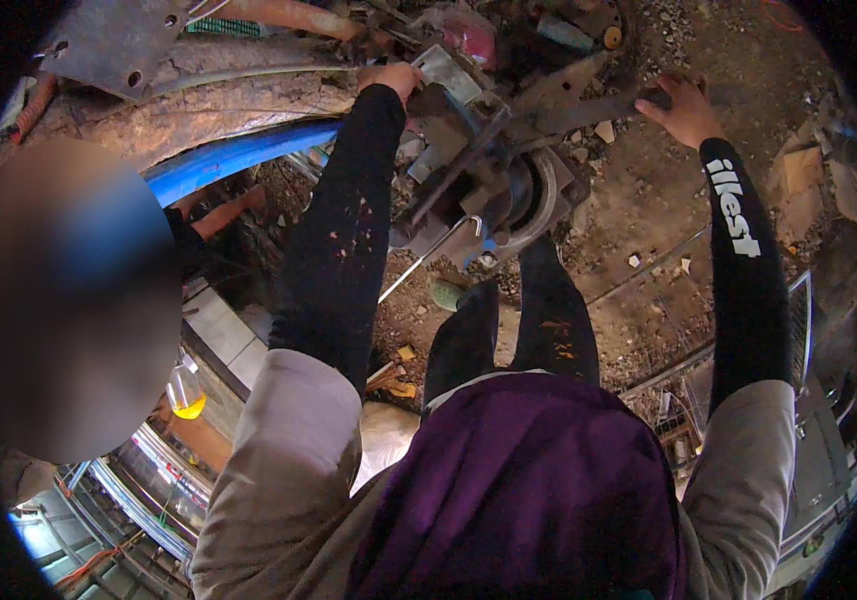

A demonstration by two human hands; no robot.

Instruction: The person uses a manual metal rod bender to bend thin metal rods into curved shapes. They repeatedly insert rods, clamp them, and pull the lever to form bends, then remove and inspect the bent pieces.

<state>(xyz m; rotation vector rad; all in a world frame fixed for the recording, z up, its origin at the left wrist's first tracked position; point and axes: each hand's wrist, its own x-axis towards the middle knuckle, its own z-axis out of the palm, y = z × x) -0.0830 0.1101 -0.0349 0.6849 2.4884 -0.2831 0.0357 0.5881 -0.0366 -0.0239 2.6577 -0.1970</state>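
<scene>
In front of me stands a heavy, dark metal vise-like machine (539,200) with a curved round part. A long flat metal bar (589,113) reaches from it toward the right. My right hand (687,110) grips the bar's far right end, thumb and fingers around it. My left hand (390,78) is closed beside a pale metal block (451,75) on the machine's left side; what its fingers hold is hidden. A thin bent metal rod (439,255) with a hooked end slants up against the machine's near side.
A blue curved piece (239,158) and a rusty brown slab (239,110) lie to the left, below a drilled metal plate (114,45). Another person's arm (229,212) shows at the left. A bottle of yellow liquid (187,392) stands lower left. Stones and scraps litter the dirt floor (639,220).
</scene>
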